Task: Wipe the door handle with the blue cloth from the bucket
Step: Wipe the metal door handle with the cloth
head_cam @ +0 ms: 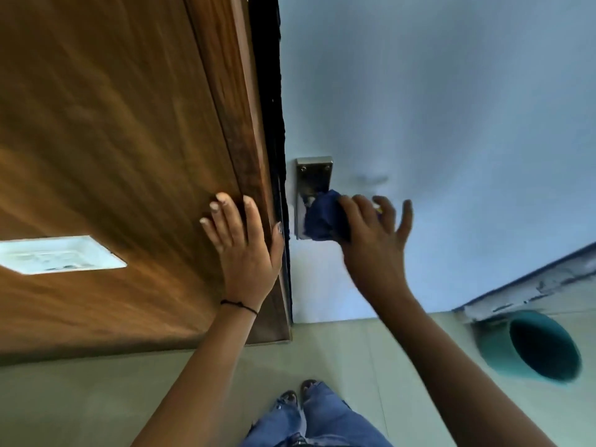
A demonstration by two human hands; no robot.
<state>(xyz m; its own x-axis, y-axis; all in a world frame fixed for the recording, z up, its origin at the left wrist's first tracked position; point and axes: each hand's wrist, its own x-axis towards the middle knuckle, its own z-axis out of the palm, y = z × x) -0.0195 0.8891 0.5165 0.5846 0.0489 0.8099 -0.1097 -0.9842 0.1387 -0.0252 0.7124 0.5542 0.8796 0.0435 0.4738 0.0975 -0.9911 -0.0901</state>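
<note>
A steel door handle plate (pixel 311 175) is fixed to the pale blue door (pixel 435 108). Bunched against the plate's lower half is the dark blue cloth (pixel 322 217), which hides the lever. My right hand (pixel 374 230) presses the cloth there with thumb and first fingers, while the outer fingers spread apart. My left hand (pixel 245 240) lies flat with fingers apart on the brown wooden frame (pixel 129 140), just left of the door's edge. The teal bucket (pixel 535 346) stands on the floor at the lower right; nothing shows in its dark opening.
A white switch plate (pixel 61 254) sits in the wooden panel at the left. Pale floor tiles (pixel 129 398) lie below. My feet and blue jeans (pixel 309 417) are at the bottom centre. A scuffed skirting (pixel 532 285) runs behind the bucket.
</note>
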